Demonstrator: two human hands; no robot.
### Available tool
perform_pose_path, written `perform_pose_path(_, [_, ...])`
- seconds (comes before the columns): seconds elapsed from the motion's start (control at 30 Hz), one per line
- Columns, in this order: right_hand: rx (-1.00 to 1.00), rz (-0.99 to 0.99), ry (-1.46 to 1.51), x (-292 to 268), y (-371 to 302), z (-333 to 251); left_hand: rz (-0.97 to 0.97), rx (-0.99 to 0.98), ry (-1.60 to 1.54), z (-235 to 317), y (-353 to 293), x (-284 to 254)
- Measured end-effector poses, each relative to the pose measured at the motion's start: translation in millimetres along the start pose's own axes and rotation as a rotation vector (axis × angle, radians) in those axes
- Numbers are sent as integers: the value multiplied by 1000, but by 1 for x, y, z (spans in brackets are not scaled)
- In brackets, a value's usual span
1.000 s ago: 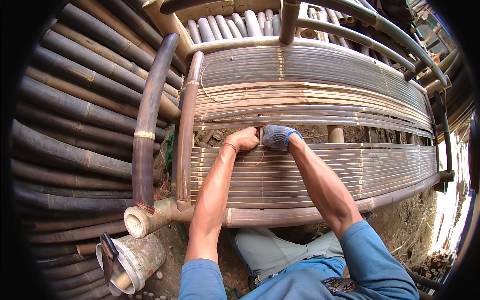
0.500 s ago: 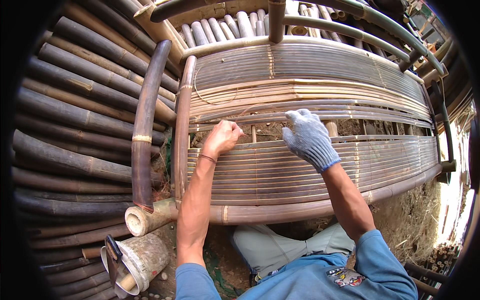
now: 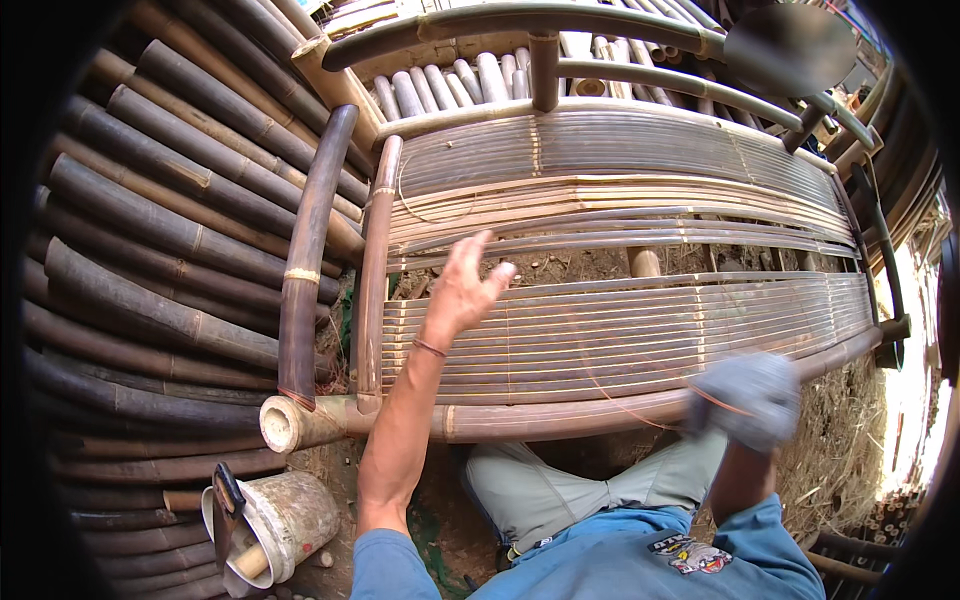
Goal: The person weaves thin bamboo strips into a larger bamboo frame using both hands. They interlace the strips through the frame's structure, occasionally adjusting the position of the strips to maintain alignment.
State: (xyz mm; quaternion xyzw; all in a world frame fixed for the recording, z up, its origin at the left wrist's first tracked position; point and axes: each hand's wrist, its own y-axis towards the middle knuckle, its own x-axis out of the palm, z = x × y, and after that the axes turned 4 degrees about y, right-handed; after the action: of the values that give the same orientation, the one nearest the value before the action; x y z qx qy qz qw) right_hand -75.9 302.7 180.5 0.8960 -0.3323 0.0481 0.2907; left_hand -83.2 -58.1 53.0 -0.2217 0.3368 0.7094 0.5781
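A bamboo bench stands before me, its seat made of dark split slats [image 3: 600,345] with a gap across the middle. Over that gap, near the seat's left end, my left hand [image 3: 462,290] is bare and empty, thumb and fingers apart. My right hand [image 3: 745,400], in a grey knitted glove and smeared by motion, is beyond the front rail [image 3: 560,421] above my right knee. A thin reddish cord [image 3: 610,392] runs from the slats to the glove, which seems closed on it. Loose slats [image 3: 620,238] lie along the gap's far side, beside paler slats [image 3: 600,192].
Dark bamboo poles [image 3: 150,265] are piled at the left. A dirty white bucket [image 3: 310,512] at the lower left holds a saw [image 3: 229,495]. Behind the seat rises the curved backrest rail [image 3: 500,22], with cut bamboo pieces [image 3: 493,78] beyond. A blurred grey oval shape [image 3: 795,50] covers the upper right.
My right hand has swung from the gap down to the right past the front rail, drawing the cord along. My left hand's fingers have opened, and the hand has shifted slightly right.
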Motion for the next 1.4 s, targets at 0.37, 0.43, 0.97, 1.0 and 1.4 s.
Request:
perform_pose_path(0.37, [1236,375,-242,-29,33,80,-69,761,-111,186,-128,57])
perform_pose_path(0.43, [1278,-41,-242,19,41,124,-71,784,-147,192,-128,51])
perform_pose_path(0.97, [807,-380,-1609,-26,128,111,161,-81,443,-62,-39,68])
perform_pose_path(1.0, [813,-539,-1690,-42,102,130,141,-73,442,-59,-37,70])
perform_pose_path(1.4, [723,-229,-879,15,-12,132,102,-97,461,-67,-49,53])
